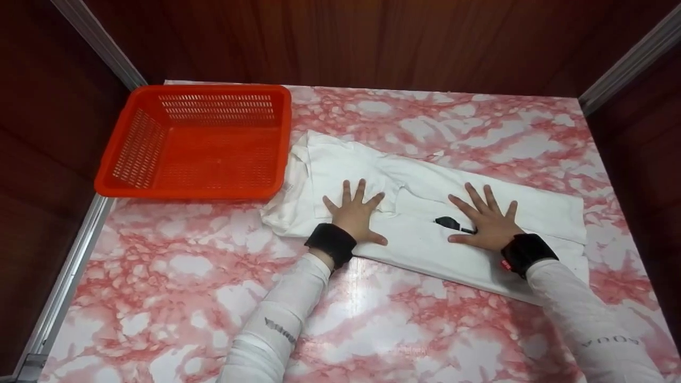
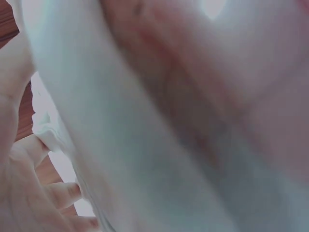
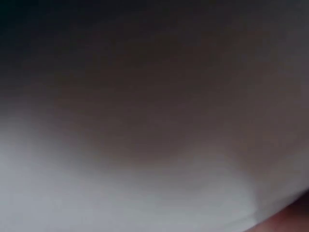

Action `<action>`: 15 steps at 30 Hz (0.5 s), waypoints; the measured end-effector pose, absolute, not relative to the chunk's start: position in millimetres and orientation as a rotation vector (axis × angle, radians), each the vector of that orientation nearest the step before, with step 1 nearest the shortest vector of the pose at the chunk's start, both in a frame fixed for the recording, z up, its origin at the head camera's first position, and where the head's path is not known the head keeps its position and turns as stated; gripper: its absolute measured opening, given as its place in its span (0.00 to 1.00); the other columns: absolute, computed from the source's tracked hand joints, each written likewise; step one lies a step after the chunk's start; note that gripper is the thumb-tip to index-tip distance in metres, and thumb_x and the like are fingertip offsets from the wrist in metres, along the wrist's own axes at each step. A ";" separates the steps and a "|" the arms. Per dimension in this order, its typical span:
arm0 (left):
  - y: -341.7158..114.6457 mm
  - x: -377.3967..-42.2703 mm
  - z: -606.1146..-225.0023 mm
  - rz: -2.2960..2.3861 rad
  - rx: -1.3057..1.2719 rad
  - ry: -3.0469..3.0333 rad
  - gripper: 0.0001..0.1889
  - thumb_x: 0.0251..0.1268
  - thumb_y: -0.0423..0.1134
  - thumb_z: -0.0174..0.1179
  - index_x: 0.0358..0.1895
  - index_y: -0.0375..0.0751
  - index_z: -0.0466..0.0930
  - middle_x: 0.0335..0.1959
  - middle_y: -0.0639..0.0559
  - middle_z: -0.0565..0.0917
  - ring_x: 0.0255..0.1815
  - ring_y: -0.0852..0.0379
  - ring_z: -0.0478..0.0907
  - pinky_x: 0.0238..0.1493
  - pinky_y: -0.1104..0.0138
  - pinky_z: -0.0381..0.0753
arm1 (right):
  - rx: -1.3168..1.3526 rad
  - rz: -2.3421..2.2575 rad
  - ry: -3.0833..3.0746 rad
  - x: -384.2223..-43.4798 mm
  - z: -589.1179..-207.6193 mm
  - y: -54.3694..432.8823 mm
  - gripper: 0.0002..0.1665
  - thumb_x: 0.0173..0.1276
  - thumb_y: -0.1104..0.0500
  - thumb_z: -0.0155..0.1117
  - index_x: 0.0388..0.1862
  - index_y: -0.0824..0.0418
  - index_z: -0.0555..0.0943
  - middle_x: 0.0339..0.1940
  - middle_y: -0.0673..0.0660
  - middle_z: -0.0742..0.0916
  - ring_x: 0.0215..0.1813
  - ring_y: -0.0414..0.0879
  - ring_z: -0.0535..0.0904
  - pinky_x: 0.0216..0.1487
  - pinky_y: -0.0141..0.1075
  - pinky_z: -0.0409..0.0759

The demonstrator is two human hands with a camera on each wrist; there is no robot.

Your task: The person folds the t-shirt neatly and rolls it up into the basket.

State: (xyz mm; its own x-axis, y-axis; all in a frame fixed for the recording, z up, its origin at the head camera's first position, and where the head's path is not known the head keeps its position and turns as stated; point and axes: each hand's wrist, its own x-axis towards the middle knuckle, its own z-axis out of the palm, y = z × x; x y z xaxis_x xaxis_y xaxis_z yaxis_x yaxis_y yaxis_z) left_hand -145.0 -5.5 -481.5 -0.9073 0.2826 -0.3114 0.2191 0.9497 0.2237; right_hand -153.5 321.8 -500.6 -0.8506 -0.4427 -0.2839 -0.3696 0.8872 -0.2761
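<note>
A white T-shirt [image 1: 415,234] lies folded into a long strip on the table, its collar end towards the left and a sleeve folded over on top. My left hand [image 1: 354,215] rests flat on it near the folded sleeve, fingers spread. Over the other half, my right hand [image 1: 492,226] presses on the cloth with spread fingers, beside a small black print [image 1: 447,222] on the shirt. White fabric [image 2: 111,125] fills much of the left wrist view, close up, with the left fingers at its edge. Only blurred, shadowed cloth [image 3: 96,203] shows in the right wrist view.
An orange-red plastic basket [image 1: 213,143] with slotted walls stands at the back left, close to the shirt's collar end. The table [image 1: 159,298] has a red and white marbled top. Dark wood-grain panels [image 1: 362,42] enclose it at the back and sides.
</note>
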 end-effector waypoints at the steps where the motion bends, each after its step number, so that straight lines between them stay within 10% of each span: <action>1: -6.1 -146.1 -481.5 0.268 0.373 2.758 0.58 0.31 0.72 0.66 0.74 0.68 0.49 0.78 0.47 0.38 0.75 0.35 0.32 0.58 0.27 0.45 | -0.595 -0.300 2.710 -153.4 -499.7 321.0 0.54 0.58 0.26 0.54 0.76 0.35 0.39 0.78 0.53 0.35 0.75 0.62 0.23 0.54 0.76 0.22; 15: -13.3 -168.5 -479.1 0.292 0.444 2.707 0.57 0.34 0.71 0.67 0.74 0.69 0.48 0.78 0.48 0.36 0.75 0.37 0.29 0.58 0.27 0.43 | -0.545 -0.325 2.747 -155.8 -502.0 316.9 0.54 0.59 0.27 0.54 0.76 0.36 0.40 0.78 0.55 0.35 0.75 0.62 0.24 0.53 0.77 0.24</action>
